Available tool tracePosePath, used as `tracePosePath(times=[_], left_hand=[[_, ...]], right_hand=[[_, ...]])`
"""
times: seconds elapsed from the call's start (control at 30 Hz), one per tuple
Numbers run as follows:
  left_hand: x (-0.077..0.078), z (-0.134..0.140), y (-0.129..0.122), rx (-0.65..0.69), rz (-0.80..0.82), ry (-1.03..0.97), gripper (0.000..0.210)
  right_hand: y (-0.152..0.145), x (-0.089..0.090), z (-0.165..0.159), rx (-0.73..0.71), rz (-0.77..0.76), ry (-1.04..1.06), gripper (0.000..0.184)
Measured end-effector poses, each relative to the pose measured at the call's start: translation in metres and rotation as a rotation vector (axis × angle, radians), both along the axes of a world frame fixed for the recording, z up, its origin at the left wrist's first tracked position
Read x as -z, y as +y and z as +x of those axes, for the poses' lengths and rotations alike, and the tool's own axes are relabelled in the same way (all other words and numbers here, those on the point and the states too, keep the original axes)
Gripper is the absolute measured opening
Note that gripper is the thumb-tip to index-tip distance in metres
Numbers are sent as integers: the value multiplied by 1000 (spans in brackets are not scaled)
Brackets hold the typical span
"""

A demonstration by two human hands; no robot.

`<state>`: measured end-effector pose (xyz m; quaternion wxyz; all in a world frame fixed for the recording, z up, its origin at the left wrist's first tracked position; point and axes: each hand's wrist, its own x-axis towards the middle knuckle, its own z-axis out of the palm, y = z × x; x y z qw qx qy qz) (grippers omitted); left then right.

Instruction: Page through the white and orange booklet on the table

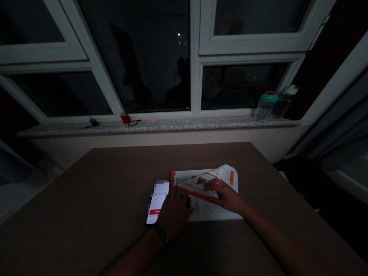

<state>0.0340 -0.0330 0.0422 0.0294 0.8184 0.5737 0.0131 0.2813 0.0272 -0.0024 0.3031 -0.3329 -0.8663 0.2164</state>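
Observation:
A printed paper (207, 210) with text, orange blocks and a red edge lies on the table, its upper part folded over in a slanting flap. My left hand (174, 212), wearing a dark wristband, rests at the paper's left side with its fingers stretched out and spread. On the flap lies my right hand (225, 196), fingers bent and thumb along the fold, gripping the paper there. A lit phone (156, 205) showing a timer lies just left of my left hand, which covers part of its right edge.
The brown table (100, 191) reaches toward a stone windowsill (184, 123). On the sill stand a shaker bottle (264, 105) with a teal lid, a clear bottle (284, 101) and a small red object (125, 118). Grey curtain (339, 111) hangs at the right. The room is dim.

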Motion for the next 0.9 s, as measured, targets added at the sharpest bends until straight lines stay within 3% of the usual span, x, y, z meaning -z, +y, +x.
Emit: tracePosePath(times=[0.33, 0.63, 0.9], left_hand=[[10, 1, -4, -43, 42, 17, 53], [-2, -1, -2, -84, -13, 5, 51], [4, -1, -1, -100, 1, 20, 56]], right_hand=[[0, 1, 0, -9, -5, 16, 27], [2, 6, 1, 12, -10, 20, 27], [1, 2, 1, 6, -4, 3, 27]])
